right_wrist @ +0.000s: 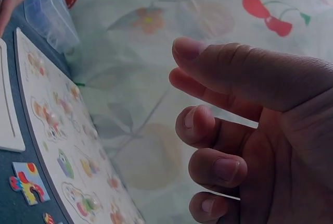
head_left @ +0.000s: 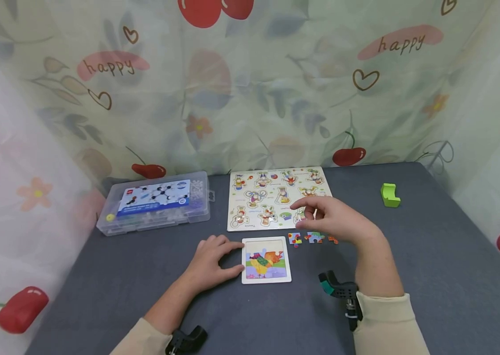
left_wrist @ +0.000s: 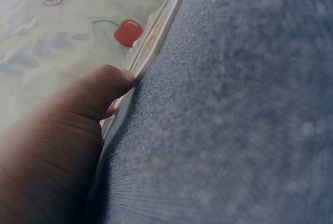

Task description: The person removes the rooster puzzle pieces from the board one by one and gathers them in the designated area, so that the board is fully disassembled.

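A small white-framed jigsaw puzzle (head_left: 266, 281) lies flat on the table, its lower part filled with colourful pieces. Along its left edge, the thumb and index finger of my left hand (head_left: 214, 264) touch the frame; the left wrist view shows the thumb (left_wrist: 112, 81) against that edge. My right hand (head_left: 336, 217) hovers above the near right corner of a large peg puzzle board (head_left: 250, 226), fingers loosely bent and holding nothing. Just below that hand lie loose jigsaw pieces: one blue and yellow (head_left: 294, 238), one blue and green (head_left: 315, 237), one orange (head_left: 333, 239).
A clear plastic case (head_left: 196, 209) with a blue and white label stands at the back left. On the right side of the table (head_left: 445, 276) sits a green block (head_left: 390, 195). Patterned fabric (head_left: 250, 123) hangs behind the table.
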`<state>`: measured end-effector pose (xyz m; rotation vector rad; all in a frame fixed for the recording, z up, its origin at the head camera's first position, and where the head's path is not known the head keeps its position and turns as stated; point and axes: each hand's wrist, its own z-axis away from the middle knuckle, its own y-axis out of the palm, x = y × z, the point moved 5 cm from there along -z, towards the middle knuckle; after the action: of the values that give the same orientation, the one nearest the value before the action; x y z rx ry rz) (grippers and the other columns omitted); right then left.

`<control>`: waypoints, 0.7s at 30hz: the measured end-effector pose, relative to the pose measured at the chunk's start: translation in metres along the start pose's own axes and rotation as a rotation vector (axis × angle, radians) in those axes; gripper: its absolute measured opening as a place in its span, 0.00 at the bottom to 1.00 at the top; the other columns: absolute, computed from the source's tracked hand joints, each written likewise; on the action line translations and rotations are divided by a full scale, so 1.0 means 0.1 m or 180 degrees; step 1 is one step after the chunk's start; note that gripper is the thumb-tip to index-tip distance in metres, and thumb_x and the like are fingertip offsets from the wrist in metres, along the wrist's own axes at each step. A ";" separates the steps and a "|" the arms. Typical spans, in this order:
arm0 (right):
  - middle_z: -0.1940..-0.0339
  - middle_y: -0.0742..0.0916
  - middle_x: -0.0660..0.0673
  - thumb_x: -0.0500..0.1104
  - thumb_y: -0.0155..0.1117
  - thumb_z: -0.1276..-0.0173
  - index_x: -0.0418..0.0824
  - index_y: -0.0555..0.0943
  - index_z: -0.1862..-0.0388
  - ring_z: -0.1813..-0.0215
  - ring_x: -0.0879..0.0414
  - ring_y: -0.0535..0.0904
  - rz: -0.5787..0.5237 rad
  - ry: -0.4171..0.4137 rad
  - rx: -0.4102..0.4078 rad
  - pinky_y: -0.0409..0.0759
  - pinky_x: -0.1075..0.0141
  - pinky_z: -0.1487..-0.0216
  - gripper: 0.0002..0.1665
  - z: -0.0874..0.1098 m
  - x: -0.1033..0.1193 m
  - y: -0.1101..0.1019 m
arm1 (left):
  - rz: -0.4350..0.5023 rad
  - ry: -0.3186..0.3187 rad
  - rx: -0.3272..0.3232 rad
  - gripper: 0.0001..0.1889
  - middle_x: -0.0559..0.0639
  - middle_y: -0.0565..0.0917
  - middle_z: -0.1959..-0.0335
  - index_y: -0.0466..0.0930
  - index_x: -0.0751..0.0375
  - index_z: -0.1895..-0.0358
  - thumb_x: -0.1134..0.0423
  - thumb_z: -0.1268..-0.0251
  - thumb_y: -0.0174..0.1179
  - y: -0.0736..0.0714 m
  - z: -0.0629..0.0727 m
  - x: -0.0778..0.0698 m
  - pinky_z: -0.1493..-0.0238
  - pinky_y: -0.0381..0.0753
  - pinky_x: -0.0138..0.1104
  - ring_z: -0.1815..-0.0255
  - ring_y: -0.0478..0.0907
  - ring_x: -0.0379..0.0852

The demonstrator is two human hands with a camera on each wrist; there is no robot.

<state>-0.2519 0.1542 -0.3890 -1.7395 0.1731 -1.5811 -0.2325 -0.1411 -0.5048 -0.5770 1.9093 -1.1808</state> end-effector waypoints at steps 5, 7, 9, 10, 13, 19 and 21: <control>0.65 0.79 0.45 0.44 0.73 0.31 0.43 0.82 0.38 0.73 0.48 0.74 -0.0021 -0.0068 0.0139 0.73 0.59 0.74 0.24 -0.07 0.07 0.13 | 0.0001 0.0015 -0.0010 0.26 0.39 0.74 0.60 0.83 0.42 0.36 0.42 0.36 0.69 0.01 0.00 0.00 0.58 0.60 0.40 0.66 0.61 0.39; 0.66 0.79 0.45 0.44 0.73 0.31 0.43 0.82 0.38 0.73 0.49 0.74 0.0015 -0.0116 0.0205 0.74 0.59 0.71 0.24 -0.10 0.09 0.19 | 0.0001 0.0017 -0.0019 0.26 0.38 0.74 0.60 0.83 0.42 0.36 0.42 0.36 0.69 0.01 0.00 0.01 0.59 0.60 0.40 0.66 0.61 0.38; 0.67 0.79 0.46 0.44 0.73 0.31 0.43 0.82 0.38 0.73 0.51 0.74 0.0087 -0.0166 0.0270 0.74 0.59 0.69 0.23 -0.14 0.12 0.26 | 0.0003 0.0015 -0.0024 0.26 0.38 0.74 0.60 0.83 0.42 0.36 0.42 0.36 0.69 0.01 0.00 0.01 0.59 0.60 0.40 0.66 0.61 0.38; 0.67 0.79 0.47 0.44 0.73 0.31 0.43 0.82 0.39 0.73 0.51 0.74 0.0116 -0.0207 0.0304 0.74 0.59 0.69 0.23 -0.15 0.14 0.29 | 0.0006 0.0011 -0.0019 0.26 0.38 0.74 0.60 0.83 0.43 0.36 0.42 0.36 0.70 0.00 0.00 0.01 0.58 0.60 0.40 0.66 0.61 0.38; 0.68 0.79 0.48 0.44 0.73 0.31 0.45 0.83 0.38 0.73 0.53 0.75 0.0195 -0.0260 0.0395 0.75 0.59 0.67 0.22 -0.20 0.18 0.40 | 0.0003 0.0005 -0.0017 0.26 0.38 0.74 0.60 0.83 0.42 0.36 0.42 0.36 0.69 0.00 0.00 0.01 0.58 0.60 0.40 0.65 0.61 0.38; 0.71 0.78 0.50 0.44 0.74 0.32 0.47 0.84 0.43 0.74 0.56 0.71 0.0299 -0.0286 0.0499 0.71 0.61 0.68 0.19 -0.29 0.21 0.60 | -0.0034 0.0027 -0.0023 0.26 0.39 0.74 0.60 0.83 0.42 0.36 0.42 0.36 0.69 0.01 -0.01 0.01 0.59 0.61 0.40 0.66 0.61 0.38; 0.72 0.78 0.50 0.44 0.74 0.32 0.46 0.85 0.44 0.74 0.57 0.70 0.0340 -0.0311 0.0536 0.71 0.62 0.69 0.18 -0.33 0.21 0.66 | -0.0042 0.0040 -0.0032 0.26 0.39 0.73 0.61 0.83 0.42 0.36 0.42 0.36 0.69 0.01 -0.01 0.00 0.59 0.60 0.40 0.67 0.61 0.38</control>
<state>-0.2514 0.0820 -0.4141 -1.6448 0.0810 -1.3900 -0.2335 -0.1406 -0.5055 -0.5898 1.9258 -1.1862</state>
